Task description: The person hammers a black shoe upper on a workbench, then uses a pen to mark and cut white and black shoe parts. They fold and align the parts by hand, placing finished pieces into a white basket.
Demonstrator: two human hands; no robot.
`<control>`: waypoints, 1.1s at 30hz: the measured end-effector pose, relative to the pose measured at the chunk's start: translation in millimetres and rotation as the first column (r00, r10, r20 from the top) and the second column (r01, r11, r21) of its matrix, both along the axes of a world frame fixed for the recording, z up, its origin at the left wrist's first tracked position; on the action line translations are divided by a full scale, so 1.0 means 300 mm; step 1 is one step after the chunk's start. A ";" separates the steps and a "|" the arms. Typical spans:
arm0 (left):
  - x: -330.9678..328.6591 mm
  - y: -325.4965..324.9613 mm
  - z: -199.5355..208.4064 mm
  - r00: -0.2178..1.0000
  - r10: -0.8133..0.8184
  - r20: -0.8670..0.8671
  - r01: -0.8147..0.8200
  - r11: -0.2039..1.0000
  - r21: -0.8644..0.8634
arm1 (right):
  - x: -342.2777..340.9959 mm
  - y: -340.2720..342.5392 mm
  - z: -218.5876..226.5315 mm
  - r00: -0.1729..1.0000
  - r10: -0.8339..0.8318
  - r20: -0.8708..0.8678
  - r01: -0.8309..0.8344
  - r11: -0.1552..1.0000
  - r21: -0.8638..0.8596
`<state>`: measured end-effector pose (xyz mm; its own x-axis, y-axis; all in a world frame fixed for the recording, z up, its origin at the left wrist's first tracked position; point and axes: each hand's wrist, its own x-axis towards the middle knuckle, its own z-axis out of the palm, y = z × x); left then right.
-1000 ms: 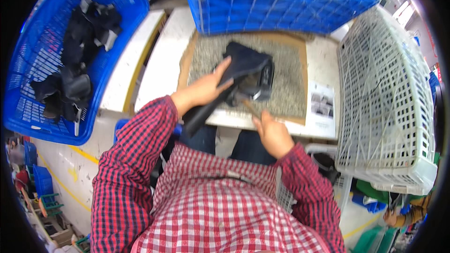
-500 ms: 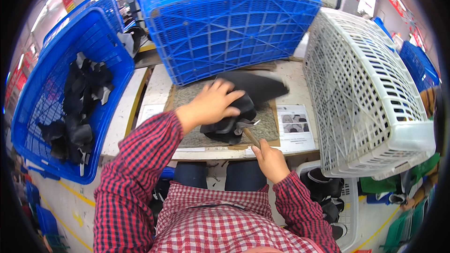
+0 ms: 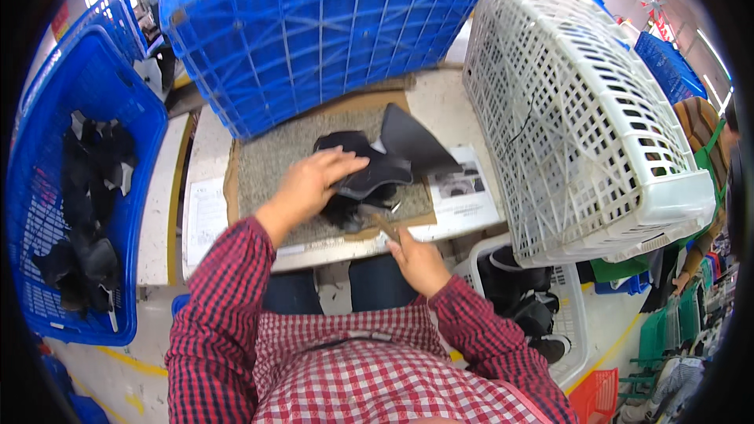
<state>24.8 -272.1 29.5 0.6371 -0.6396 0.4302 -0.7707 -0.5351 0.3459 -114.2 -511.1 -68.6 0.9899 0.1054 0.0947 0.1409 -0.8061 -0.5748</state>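
Black shoe-upper pieces (image 3: 357, 180) lie bunched on a rough grey pad (image 3: 271, 149) at the front of the worktable. One broad black flap (image 3: 412, 141) stands up toward the right. Over the left side of the pieces rests my left hand (image 3: 310, 184), its fingers stretched out and pressing on the material; its thumb is hidden. My right hand (image 3: 420, 263) is closed round the wooden handle of a hammer (image 3: 383, 225) by the table's front edge. The hammer's head is blurred, low against the black pieces.
A blue crate (image 3: 314, 39) stands tipped up behind the pad, and a white crate (image 3: 565, 118) on the right. At left, another blue crate (image 3: 145, 188) holds black pieces. Printed sheets (image 3: 463, 196) flank the pad. Below right sits a white basket (image 3: 577, 322) with black shoes.
The view has shifted to the right. The black pieces have turned, with the broad flap now upright and sharp. My left hand's spread fingers have drawn together on the material; my right still grips the hammer.
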 end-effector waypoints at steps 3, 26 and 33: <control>0.086 0.004 -0.012 0.985 -0.083 -0.153 0.083 0.997 -0.004 | 0.025 -0.023 0.067 0.995 0.029 0.094 -0.023 0.998 -0.062; 0.167 -0.041 -0.006 0.950 0.170 -0.261 -0.158 0.985 0.066 | 0.151 0.028 0.255 0.982 0.180 0.058 -0.148 0.921 -0.361; 0.148 -0.031 -0.021 0.958 0.169 -0.231 -0.163 0.986 0.046 | 0.099 0.014 0.227 0.957 0.258 -0.131 -0.278 0.945 -0.173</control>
